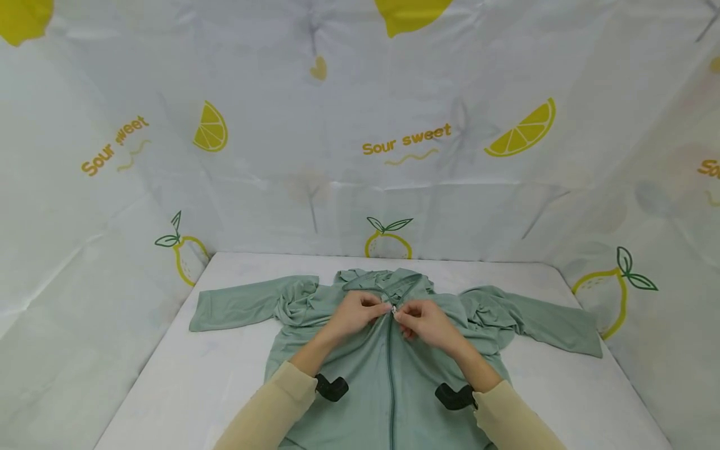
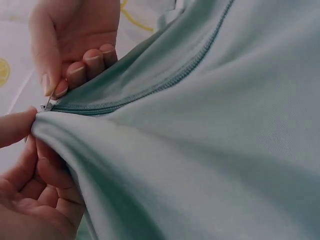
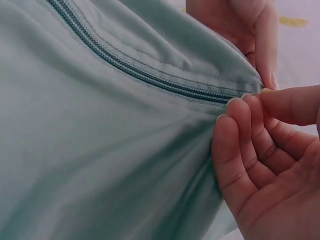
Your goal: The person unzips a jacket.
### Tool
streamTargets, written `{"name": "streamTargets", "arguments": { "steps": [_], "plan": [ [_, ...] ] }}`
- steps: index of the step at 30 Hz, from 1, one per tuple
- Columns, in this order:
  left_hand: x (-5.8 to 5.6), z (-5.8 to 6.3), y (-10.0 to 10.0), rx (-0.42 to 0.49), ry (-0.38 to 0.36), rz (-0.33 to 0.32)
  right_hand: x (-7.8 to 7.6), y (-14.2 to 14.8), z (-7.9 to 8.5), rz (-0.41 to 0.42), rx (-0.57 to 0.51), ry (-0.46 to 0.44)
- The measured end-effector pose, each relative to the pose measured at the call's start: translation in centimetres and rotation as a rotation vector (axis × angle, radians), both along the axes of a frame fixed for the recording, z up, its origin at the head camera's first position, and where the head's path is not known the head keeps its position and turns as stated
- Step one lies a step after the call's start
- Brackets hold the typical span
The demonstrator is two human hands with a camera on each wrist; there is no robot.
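A pale green zip-up jacket (image 1: 360,375) lies spread front up, its sleeves out to both sides. Down its middle runs the zipper (image 1: 390,381), closed below the hands and parting toward the collar (image 1: 388,281). My right hand (image 1: 429,322) pinches the small metal zipper pull (image 2: 47,106) between thumb and forefinger, its other fingers curled in. Just beside the slider, my left hand (image 1: 354,314) pinches the jacket's front edge between thumb and forefinger. In the left wrist view the fabric is lifted and drawn into folds toward these fingertips.
Under the jacket is a white table (image 1: 163,387). White curtains (image 1: 270,187) printed with lemons and lettering stand at the back and both sides. The left sleeve (image 1: 242,306) and right sleeve (image 1: 557,325) reach near the table's sides. Black wrist mounts (image 1: 333,388) hang over the jacket.
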State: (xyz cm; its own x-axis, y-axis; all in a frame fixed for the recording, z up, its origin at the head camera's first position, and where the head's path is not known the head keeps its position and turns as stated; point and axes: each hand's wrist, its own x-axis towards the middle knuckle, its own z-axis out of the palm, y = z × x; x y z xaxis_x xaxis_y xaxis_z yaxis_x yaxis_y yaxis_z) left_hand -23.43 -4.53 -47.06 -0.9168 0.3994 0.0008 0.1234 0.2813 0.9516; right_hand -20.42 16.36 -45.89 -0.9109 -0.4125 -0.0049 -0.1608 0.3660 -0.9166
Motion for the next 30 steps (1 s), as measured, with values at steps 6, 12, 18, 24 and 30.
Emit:
{"name": "streamTargets", "arguments": {
  "steps": [6,12,18,24,30],
  "plan": [
    [-0.4,0.3,-0.1,0.051,0.016,0.094,0.4,-0.2,-0.3,0.040,0.014,0.020],
    [-1.2,0.6,-1.4,0.040,0.013,0.227,1.5,0.6,-1.2,0.101,0.072,0.022],
    [-0.8,0.4,-1.6,-0.097,0.159,0.251,2.0,1.0,-1.2,0.106,0.043,-0.028],
    [0.4,0.7,-1.2,-0.202,0.248,0.206,1.7,0.9,-0.6,0.078,-0.003,-0.060],
    [1.7,0.5,-0.6,-0.119,0.023,-0.108,1.5,0.8,-0.2,0.080,-0.041,-0.046]
  ]
}}
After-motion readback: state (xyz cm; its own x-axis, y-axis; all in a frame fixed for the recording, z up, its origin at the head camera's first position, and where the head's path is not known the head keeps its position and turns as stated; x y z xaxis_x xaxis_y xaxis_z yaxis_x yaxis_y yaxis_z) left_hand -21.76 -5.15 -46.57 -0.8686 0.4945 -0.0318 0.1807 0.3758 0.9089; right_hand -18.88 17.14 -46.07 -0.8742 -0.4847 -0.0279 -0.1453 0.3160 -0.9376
